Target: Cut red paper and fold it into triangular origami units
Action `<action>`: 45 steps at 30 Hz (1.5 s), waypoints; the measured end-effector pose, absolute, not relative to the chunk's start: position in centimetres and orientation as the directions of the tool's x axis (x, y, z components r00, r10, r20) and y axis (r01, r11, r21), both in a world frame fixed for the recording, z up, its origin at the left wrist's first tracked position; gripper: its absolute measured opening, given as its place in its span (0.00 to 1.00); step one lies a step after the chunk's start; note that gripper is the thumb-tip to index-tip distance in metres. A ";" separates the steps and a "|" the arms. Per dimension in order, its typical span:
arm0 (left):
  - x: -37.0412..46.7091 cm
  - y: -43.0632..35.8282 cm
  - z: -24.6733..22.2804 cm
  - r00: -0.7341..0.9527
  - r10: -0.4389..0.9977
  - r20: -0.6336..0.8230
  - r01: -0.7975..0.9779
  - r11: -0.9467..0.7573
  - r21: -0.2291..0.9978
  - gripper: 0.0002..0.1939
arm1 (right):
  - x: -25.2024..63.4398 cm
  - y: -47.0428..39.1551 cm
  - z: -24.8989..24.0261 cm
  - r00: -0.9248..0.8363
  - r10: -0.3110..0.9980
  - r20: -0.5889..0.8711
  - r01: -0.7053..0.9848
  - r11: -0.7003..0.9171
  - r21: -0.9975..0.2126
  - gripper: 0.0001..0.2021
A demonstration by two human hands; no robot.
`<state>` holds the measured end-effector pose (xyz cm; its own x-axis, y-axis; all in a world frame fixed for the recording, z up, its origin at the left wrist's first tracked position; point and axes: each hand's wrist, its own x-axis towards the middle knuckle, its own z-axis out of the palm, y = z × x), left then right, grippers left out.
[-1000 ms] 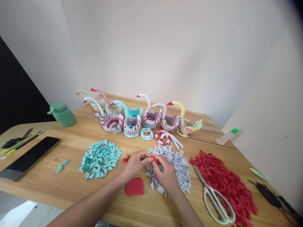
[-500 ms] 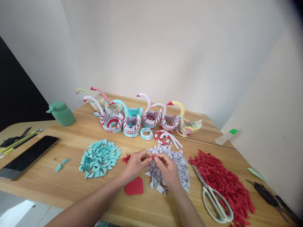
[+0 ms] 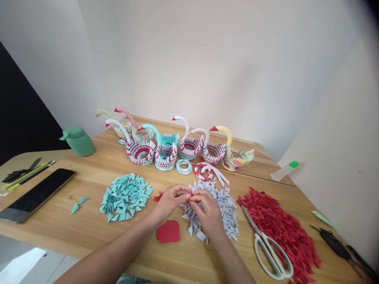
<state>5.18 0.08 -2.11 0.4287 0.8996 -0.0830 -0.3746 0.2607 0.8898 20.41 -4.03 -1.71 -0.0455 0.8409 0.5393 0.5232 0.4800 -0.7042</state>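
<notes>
My left hand (image 3: 174, 200) and my right hand (image 3: 207, 211) meet at the fingertips, pinching a small red paper piece (image 3: 189, 198) between them. Most of that piece is hidden by my fingers. Beneath and behind the hands spreads a pile of pale lilac folded paper triangles (image 3: 226, 207). A stack of red paper slips (image 3: 168, 232) lies below my left wrist. A few red folded pieces (image 3: 158, 196) peek out just left of my left hand.
Teal triangles (image 3: 127, 197) are heaped to the left, red triangles (image 3: 281, 228) to the right beside scissors (image 3: 268, 246). Several paper swans (image 3: 166, 156) and paper rings (image 3: 184, 167) stand behind. A phone (image 3: 37, 195), a green jug (image 3: 78, 141) and a black-handled tool (image 3: 334, 242) lie toward the sides.
My fingers have shifted on the red paper piece, my right fingertips now curling closer over it. Both hands have stayed almost in place; the whole view has moved slightly.
</notes>
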 end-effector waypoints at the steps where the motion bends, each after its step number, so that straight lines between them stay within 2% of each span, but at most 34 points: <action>1: 5.2 0.1 -2.1 0.428 0.900 -0.087 -0.379 0.266 0.887 0.21 | 20.4 -4.0 -1.8 -0.047 0.846 0.531 0.525 0.473 -0.707 0.05; 6: 5.0 0.2 -2.0 0.418 0.903 -0.096 -0.381 0.271 0.884 0.23 | 20.4 -4.0 -2.1 -0.021 0.876 0.482 0.518 0.421 -0.744 0.05; 13: 5.2 0.4 -1.9 0.372 0.924 -0.087 -0.348 0.226 0.910 0.25 | 21.1 -4.0 -2.4 0.047 0.945 0.324 0.464 0.266 -0.845 0.11; 19: 5.2 0.3 -1.9 0.369 0.925 -0.094 -0.342 0.229 0.911 0.26 | 21.3 -3.9 -2.1 -0.006 0.942 0.335 0.444 0.303 -0.844 0.11; 26: 5.1 0.5 -2.4 0.387 0.921 -0.051 -0.348 0.197 0.916 0.24 | 21.3 -3.9 -1.9 -0.002 0.962 0.271 0.390 0.251 -0.886 0.11; 33: 5.5 0.1 -2.8 0.374 0.927 0.008 -0.275 0.103 0.956 0.19 | 20.9 -4.0 -1.6 0.072 0.966 0.250 0.345 0.211 -0.915 0.09; 37: 5.5 -0.3 -2.8 0.364 0.929 0.060 -0.177 0.006 0.984 0.15 | 20.7 -4.0 -1.5 0.109 0.968 0.226 0.308 0.183 -0.934 0.08; 40: 5.3 -0.6 -2.5 0.334 0.925 0.182 0.014 -0.198 0.980 0.15 | 20.7 -4.0 -1.6 0.132 0.975 0.179 0.272 0.138 -0.952 0.09; 43: 5.1 -0.9 -1.9 0.348 0.860 0.373 0.245 -0.467 0.850 0.15 | 20.8 -3.9 -1.8 0.158 0.978 0.138 0.225 0.101 -0.969 0.11; 45: 4.9 -1.1 -1.6 0.383 0.812 0.441 0.328 -0.566 0.756 0.16 | 20.8 -3.8 -1.9 0.150 0.982 0.114 0.196 0.083 -0.977 0.11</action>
